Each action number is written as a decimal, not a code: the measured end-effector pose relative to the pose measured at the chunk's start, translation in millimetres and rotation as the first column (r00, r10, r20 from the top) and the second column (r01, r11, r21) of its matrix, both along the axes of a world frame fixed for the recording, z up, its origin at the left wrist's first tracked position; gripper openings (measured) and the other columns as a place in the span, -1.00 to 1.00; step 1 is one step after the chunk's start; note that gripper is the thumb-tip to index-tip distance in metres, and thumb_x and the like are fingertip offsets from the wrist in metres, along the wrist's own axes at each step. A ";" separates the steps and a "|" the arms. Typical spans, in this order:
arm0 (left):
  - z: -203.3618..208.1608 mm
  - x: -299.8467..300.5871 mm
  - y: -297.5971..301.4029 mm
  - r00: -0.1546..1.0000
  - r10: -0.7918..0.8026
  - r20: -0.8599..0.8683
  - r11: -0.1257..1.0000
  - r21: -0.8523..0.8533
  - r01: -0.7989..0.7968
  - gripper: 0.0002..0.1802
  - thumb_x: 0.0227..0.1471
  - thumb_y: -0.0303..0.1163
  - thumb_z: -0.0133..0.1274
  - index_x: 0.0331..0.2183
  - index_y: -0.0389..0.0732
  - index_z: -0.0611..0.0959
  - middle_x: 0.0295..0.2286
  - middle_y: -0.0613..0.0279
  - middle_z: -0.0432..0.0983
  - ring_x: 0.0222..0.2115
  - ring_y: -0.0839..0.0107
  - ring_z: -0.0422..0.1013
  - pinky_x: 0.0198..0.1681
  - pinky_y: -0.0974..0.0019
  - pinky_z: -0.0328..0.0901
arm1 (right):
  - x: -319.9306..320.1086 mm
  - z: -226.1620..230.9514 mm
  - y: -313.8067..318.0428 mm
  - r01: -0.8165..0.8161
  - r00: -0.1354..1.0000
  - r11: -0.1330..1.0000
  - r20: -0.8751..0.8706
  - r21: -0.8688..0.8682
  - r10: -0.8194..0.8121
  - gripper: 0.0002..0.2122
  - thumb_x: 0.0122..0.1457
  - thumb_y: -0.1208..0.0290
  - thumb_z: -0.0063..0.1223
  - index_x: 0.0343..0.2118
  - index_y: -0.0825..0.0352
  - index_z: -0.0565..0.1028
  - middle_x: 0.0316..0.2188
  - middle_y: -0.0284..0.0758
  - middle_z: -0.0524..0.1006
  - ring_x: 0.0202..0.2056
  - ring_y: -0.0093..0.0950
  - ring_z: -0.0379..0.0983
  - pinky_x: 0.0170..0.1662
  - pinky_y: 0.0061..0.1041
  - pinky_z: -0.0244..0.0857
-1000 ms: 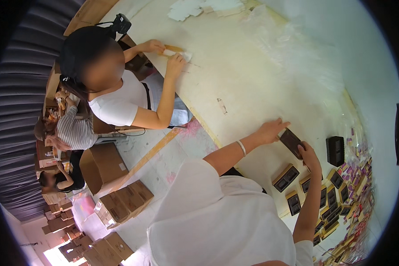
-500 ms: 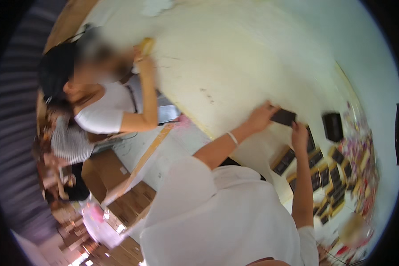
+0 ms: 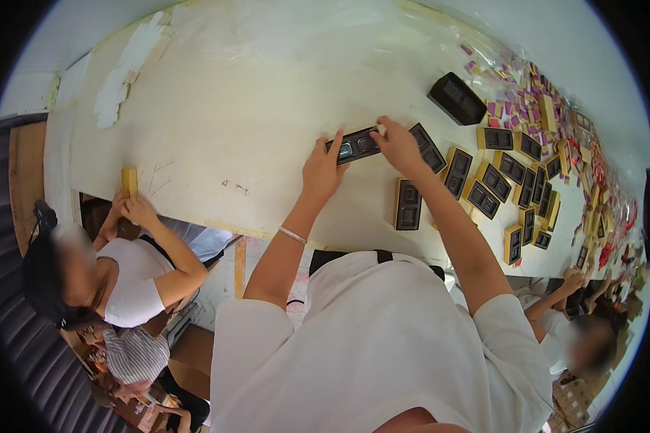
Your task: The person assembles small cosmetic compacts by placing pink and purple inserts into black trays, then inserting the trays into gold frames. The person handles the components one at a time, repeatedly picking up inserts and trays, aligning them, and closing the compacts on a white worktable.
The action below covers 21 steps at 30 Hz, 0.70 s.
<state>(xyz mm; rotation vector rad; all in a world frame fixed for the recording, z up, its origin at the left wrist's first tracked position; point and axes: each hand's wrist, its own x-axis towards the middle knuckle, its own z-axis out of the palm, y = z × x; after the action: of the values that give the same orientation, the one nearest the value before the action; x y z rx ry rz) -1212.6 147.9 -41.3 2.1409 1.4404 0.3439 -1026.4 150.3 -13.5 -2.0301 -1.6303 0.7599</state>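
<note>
Between my hands is a black plastic tray insert (image 3: 357,146) with square hollows, raised a little over the pale table or lying on it; I cannot tell which. My left hand (image 3: 321,167) is closed on its left end, thumb and fingers on opposite long edges. At the other end, my right hand (image 3: 401,149) grips the tray, and a small whitish bit (image 3: 380,130) shows at its fingertips. Another black insert (image 3: 427,148) lies just beyond my right hand. Near my right forearm stand several gold-sided boxes (image 3: 408,204) with black inserts in them.
A stack of black inserts (image 3: 456,98) stands at the far right of the table (image 3: 267,108). Small purple and gold pieces (image 3: 516,101) and clear plastic film litter the right edge. On the left, a co-worker (image 3: 133,278) holds a yellow box (image 3: 128,182); another person (image 3: 581,339) works at right.
The view has swung, so the table and boxes sit differently in it. The insert showed a plain dark face before; now its hollows face up. Both hands still hold it.
</note>
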 end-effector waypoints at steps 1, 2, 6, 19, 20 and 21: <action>0.1 0.5 0.1 1.000 0.008 0.010 1.000 -0.015 -0.008 -0.17 -0.20 -0.38 0.21 0.12 0.00 0.21 -0.10 0.06 0.21 -0.26 0.13 0.39 -0.29 0.18 0.35 | -3.4 -4.0 -2.9 -0.006 1.000 0.999 -0.019 0.046 0.007 -0.80 0.10 0.32 -0.06 -0.38 0.38 0.44 -0.41 -0.14 0.48 -0.36 -0.13 0.41 -0.30 -0.26 0.28; 0.1 0.9 0.0 1.000 0.015 0.020 0.999 -0.030 -0.015 -0.16 -0.21 -0.38 0.21 0.12 -0.01 0.21 -0.10 0.05 0.21 -0.27 0.12 0.39 -0.29 0.18 0.35 | -6.6 -7.1 -5.0 -0.012 0.999 0.996 -0.036 0.093 0.015 -0.83 0.09 0.36 -0.05 -0.39 0.38 0.42 -0.42 -0.14 0.47 -0.37 -0.13 0.40 -0.31 -0.26 0.27; -4.0 3.0 -5.3 0.992 0.072 0.106 0.996 -0.067 -0.065 -0.15 -0.23 -0.48 0.20 0.12 0.02 0.21 -0.09 0.02 0.20 -0.25 0.07 0.39 -0.29 0.18 0.35 | -10.3 -27.0 -8.0 0.031 0.994 0.988 -0.107 0.154 -0.015 -0.89 0.07 0.44 -0.04 -0.47 0.39 0.39 -0.49 -0.13 0.43 -0.40 -0.13 0.37 -0.33 -0.25 0.25; 7.4 12.8 -5.8 0.987 -0.125 -0.106 0.964 0.222 0.146 -0.22 -0.07 -0.04 0.04 0.15 -0.04 0.17 0.12 -0.06 -0.04 0.14 -0.05 -0.12 0.10 -0.27 -0.25 | 11.4 -13.7 -36.7 0.114 0.989 0.952 0.056 0.283 -0.135 -0.69 0.04 0.29 0.06 -0.18 0.29 0.33 -0.19 -0.17 0.36 -0.16 -0.20 0.32 -0.15 -0.27 0.21; 3.6 15.3 -6.4 0.983 -0.164 -0.084 0.953 0.243 0.180 -0.22 -0.05 0.00 0.01 0.15 -0.04 0.15 0.14 -0.07 -0.08 0.16 -0.06 -0.18 0.10 -0.31 -0.30 | 21.9 -12.6 -48.7 0.075 0.982 0.928 0.135 0.365 -0.133 -0.66 0.06 0.26 0.04 -0.13 0.27 0.33 -0.14 -0.15 0.36 -0.10 -0.19 0.29 -0.07 -0.24 0.18; -0.2 18.3 -6.1 0.976 -0.163 -0.143 0.956 0.221 0.192 -0.23 -0.04 0.00 0.00 0.15 -0.05 0.16 0.15 -0.06 -0.09 0.17 -0.06 -0.18 0.10 -0.32 -0.29 | 36.6 -11.6 -59.0 0.048 0.944 0.939 0.292 0.340 -0.154 -0.63 0.08 0.21 -0.01 -0.07 0.24 0.32 -0.08 -0.13 0.32 -0.03 -0.19 0.23 -0.01 -0.20 0.10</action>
<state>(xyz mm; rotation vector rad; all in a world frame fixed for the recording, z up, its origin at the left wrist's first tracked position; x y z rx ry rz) -1194.3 141.9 -41.5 2.5017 1.3138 0.3328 -989.8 91.3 -25.1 -2.0410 -1.6669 0.1105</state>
